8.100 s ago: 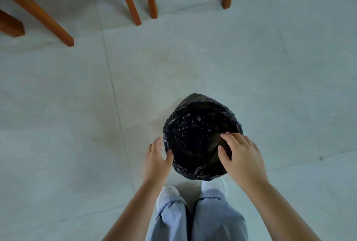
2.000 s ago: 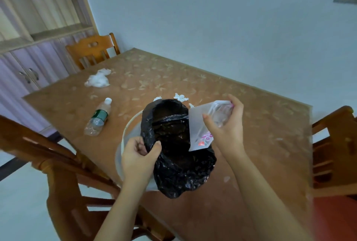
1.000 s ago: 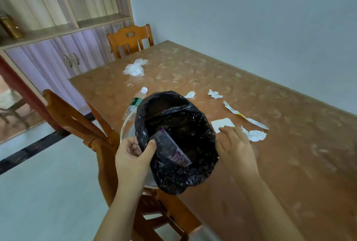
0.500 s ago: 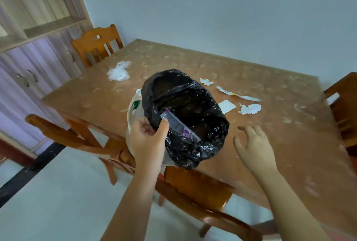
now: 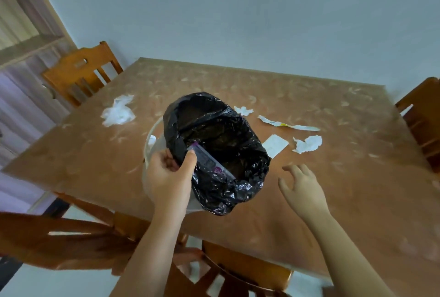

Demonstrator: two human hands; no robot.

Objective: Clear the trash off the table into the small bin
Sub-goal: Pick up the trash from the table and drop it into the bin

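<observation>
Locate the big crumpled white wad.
In the head view, the wad lies on the table, far left, near the wooden chair, left of the black-lined bin.

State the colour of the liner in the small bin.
The liner is glossy black; the head view shows it.

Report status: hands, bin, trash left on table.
Left hand grips small bin rim, wrapper inside. Right hand open over table, empty. Paper scraps, torn strip, crumpled tissue not yet binned. Nothing blocking.
</observation>
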